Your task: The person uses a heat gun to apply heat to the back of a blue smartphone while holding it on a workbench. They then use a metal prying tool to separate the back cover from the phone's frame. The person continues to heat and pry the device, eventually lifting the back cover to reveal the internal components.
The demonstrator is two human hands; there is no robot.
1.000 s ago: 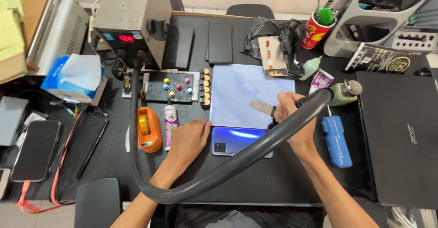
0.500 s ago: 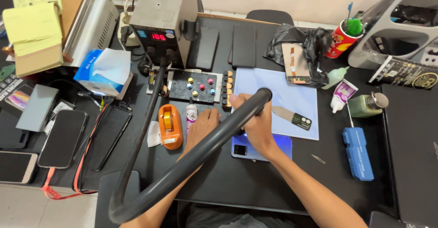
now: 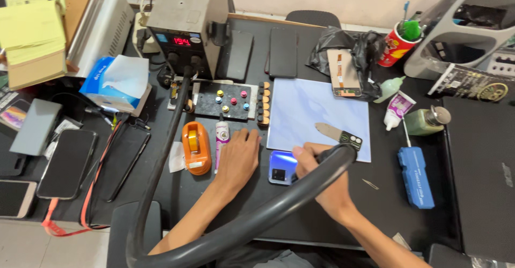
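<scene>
You are gripping the hot-air handpiece (image 3: 343, 152) in your right hand (image 3: 322, 179), its nozzle hidden, over the blue phone (image 3: 282, 167) at the blue mat's (image 3: 316, 109) near edge; your left hand (image 3: 236, 158) is lying flat and empty beside it; the phone is looking closed, so I judge heating only begun.

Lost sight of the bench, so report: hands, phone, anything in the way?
Left hand flat on the mat beside the blue phone. Right hand grips the black hose nozzle over the phone. Thick hose crosses in front.
</scene>
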